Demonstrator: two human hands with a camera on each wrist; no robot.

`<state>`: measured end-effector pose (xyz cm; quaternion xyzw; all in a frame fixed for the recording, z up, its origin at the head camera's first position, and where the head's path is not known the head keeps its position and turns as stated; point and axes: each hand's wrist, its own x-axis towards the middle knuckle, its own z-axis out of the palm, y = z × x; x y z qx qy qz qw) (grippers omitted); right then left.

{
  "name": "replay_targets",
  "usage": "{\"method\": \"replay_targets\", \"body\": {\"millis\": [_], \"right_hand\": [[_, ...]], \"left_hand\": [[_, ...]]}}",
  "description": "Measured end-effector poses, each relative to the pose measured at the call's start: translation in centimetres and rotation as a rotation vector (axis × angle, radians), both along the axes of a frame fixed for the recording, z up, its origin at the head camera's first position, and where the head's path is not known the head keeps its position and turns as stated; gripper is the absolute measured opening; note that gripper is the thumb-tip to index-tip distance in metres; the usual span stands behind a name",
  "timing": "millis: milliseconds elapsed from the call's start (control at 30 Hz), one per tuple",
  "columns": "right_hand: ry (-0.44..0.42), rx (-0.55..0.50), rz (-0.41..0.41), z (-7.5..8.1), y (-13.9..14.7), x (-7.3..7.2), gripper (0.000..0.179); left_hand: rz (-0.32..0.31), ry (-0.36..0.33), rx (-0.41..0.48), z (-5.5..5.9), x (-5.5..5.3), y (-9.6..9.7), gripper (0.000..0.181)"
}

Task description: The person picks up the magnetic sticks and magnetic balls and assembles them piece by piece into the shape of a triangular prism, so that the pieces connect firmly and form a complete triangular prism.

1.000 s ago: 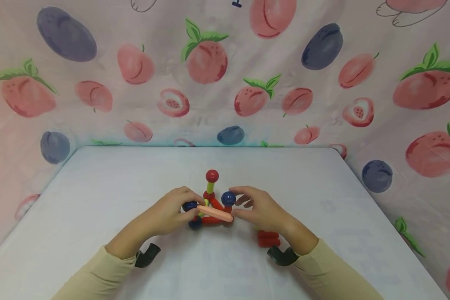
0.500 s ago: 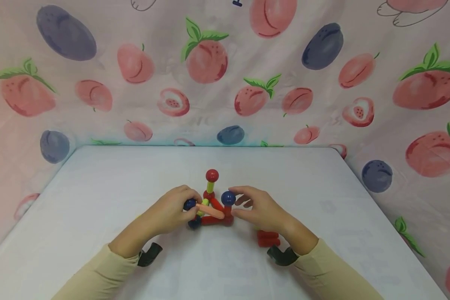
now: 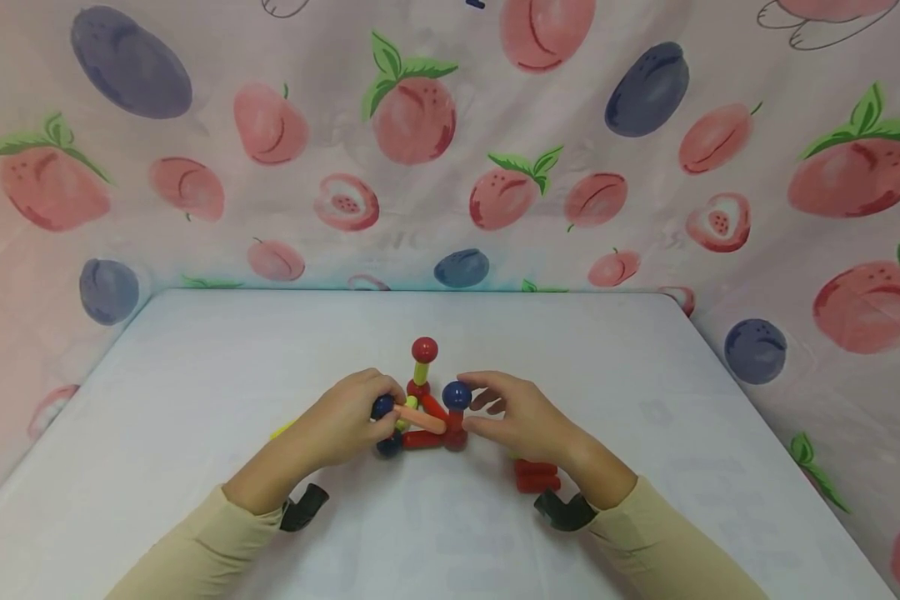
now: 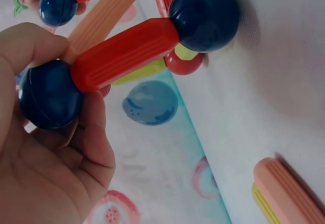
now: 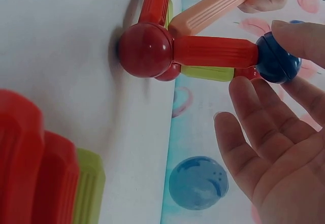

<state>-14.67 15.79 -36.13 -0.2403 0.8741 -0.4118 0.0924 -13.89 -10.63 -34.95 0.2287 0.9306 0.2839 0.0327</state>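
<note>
A frame of chunky magnetic rods and balls stands on the table. My left hand (image 3: pixel 352 417) grips a blue ball (image 4: pixel 51 94) at the top of a red rod (image 4: pixel 127 54), which rises from a lower blue ball (image 4: pixel 203 18). A peach rod (image 3: pixel 421 419) slants from the gripped ball down to the lower red ball (image 5: pixel 146 50). My right hand (image 3: pixel 521 417) steadies another blue ball (image 5: pixel 278 56) between thumb and fingers, atop an upright red rod (image 5: pixel 216 51). Behind, a red ball (image 3: pixel 424 350) tops a yellow-green rod (image 3: pixel 421 373).
Loose red rods (image 3: pixel 537 477) lie beside my right wrist, with a yellow-green one (image 5: pixel 89 188) next to them. Near my left forearm lie a loose peach rod (image 4: pixel 289 191) and a yellow one (image 3: pixel 282 429). A fruit-print cloth (image 3: pixel 420 192) hangs behind the table.
The peach rod's free end has swung left and back from in front of the right red post, to beside the lower red ball. My left hand shifted slightly right; my right hand stayed put.
</note>
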Motion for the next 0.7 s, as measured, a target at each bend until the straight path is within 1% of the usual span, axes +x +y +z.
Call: {"method": "replay_targets", "body": {"millis": [433, 533, 600, 700], "right_hand": [[-0.002, -0.029, 0.024, 0.02, 0.07, -0.04, 0.055], [-0.001, -0.023, 0.019, 0.04, 0.02, -0.03, 0.054], [0.002, -0.016, 0.011, 0.07, -0.07, -0.01, 0.054], [0.004, 0.0, -0.007, 0.14, -0.26, 0.05, 0.054]], "left_hand": [[-0.01, -0.011, 0.022, -0.03, -0.04, 0.82, 0.019], [0.003, -0.018, 0.031, -0.13, 0.11, 0.87, 0.026], [0.009, -0.016, 0.047, -0.17, 0.29, 0.68, 0.034], [0.033, 0.0, 0.072, -0.01, 0.7, 0.08, 0.047]]}}
